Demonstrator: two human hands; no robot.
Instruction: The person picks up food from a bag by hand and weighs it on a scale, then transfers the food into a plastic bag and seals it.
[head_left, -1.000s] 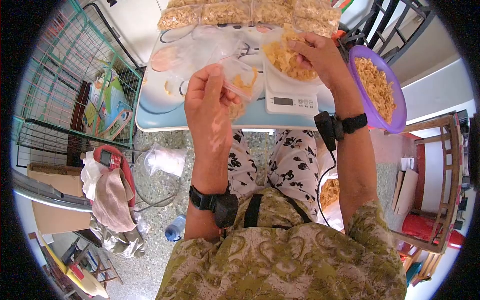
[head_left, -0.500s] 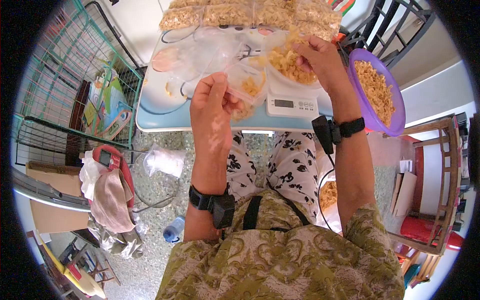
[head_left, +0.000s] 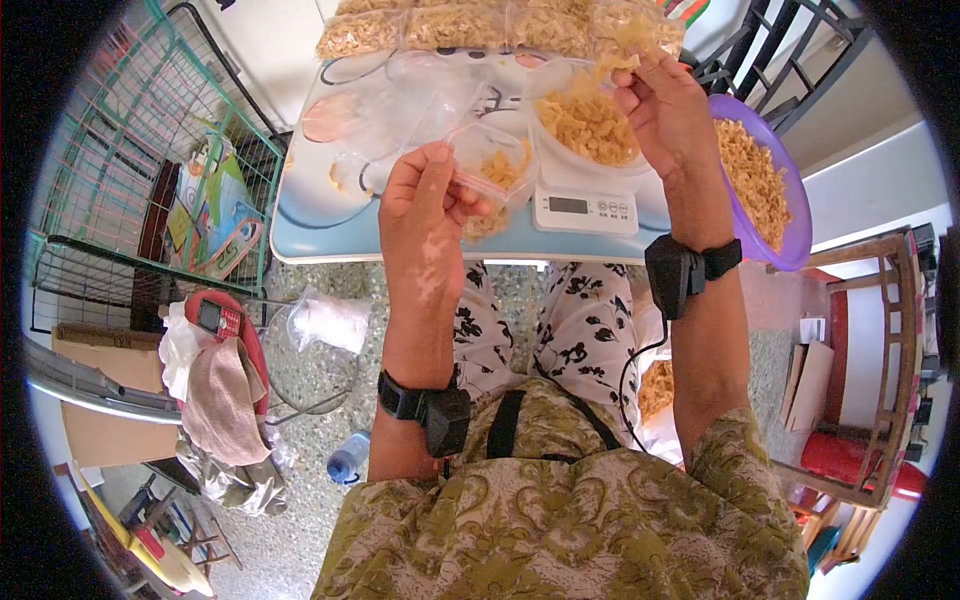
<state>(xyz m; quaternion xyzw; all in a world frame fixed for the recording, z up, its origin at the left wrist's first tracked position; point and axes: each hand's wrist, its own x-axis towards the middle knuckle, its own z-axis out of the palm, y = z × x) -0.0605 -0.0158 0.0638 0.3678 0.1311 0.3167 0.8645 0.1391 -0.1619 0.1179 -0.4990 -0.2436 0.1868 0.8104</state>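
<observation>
My left hand (head_left: pixel 428 205) pinches the edge of a clear plastic bag (head_left: pixel 508 192), which is open and has a few yellow dried flakes in it. Above the right rim of a clear bowl (head_left: pixel 648 166), my right hand (head_left: pixel 668 110) holds some thin yellow dried flakes (head_left: pixel 630 50) between thumb and fingers. More yellow flakes (head_left: pixel 590 125) lie in the bowl, which rests on a white kitchen scale (head_left: pixel 586 212). The scale's display is too small to read.
Filled clear bags (head_left: pixel 455 28) line the table's far side. Flattened plastic bags (head_left: pixel 400 105) lie on the table's left half. A purple basin (head_left: pixel 797 200) of brownish dried pieces stands at the right. A green wire rack (head_left: pixel 150 150) is at the left.
My right hand has risen out of the bowl and moved a little up and right, with yellow flakes in its fingers. My left hand stays almost still with the bag.
</observation>
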